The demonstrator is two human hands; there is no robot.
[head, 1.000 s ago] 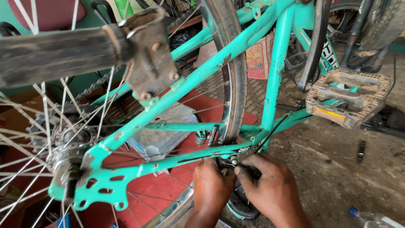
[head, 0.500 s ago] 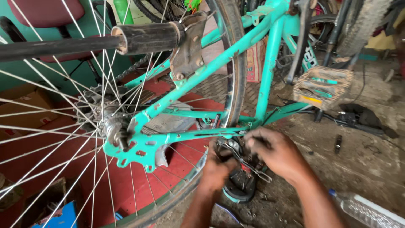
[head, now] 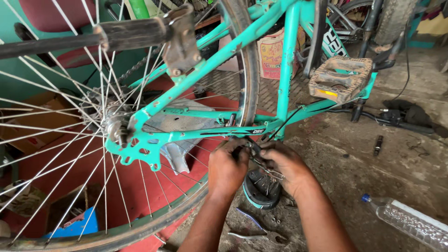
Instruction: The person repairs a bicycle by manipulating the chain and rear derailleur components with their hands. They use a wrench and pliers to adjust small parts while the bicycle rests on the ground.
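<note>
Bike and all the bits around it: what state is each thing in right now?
Teal bicycle frame: turned upside down.
Rear wheel: mounted in the frame, spokes bare.
Pedal: dirty, pointing up.
Left hand: closed on a small part under the frame.
Right hand: pinching a thin metal part.
Pliers: lying on the floor, unused.
Plastic bottle: lying on its side, capped.
Black tool: lying on the floor.
</note>
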